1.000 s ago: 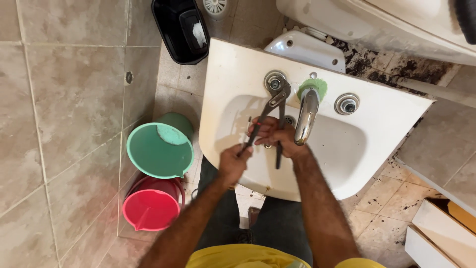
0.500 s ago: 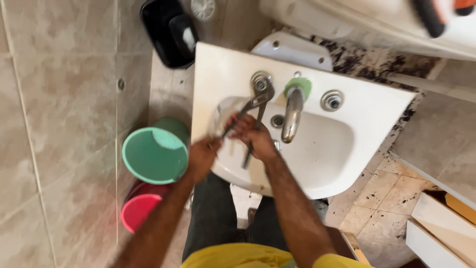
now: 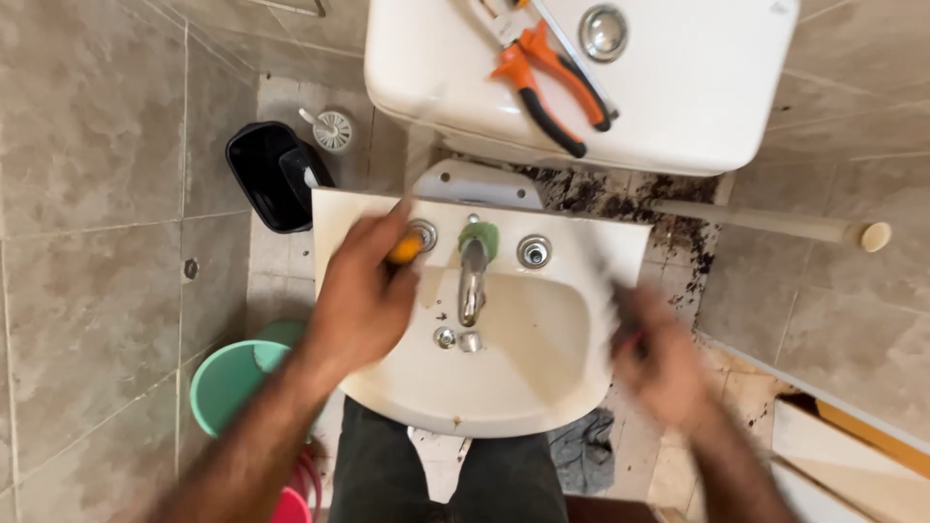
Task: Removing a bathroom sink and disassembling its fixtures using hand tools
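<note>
Sink [image 3: 504,387], white, directly below me; both my hands over its rim.

My left hand [image 3: 363,291] is over the sink's back left corner, fingers closed around an orange-handled tool [image 3: 405,250] whose tip sits just beside the left tap fitting [image 3: 422,234]. My right hand [image 3: 659,363] is at the sink's right edge, heavily blurred; something thin and dark with a red spot shows at it, but I cannot tell whether the fingers are clamped or loose. Chrome spout [image 3: 472,281] stands in the middle with a green piece [image 3: 480,235] at its base; right tap fitting [image 3: 534,251] is bare. Two small metal parts [image 3: 457,339] lie in the basin near the spout. Orange-and-black pliers [image 3: 547,77] rest on the toilet tank [image 3: 678,87] behind. Green bucket [image 3: 228,383] stands on the floor to the left.
</note>
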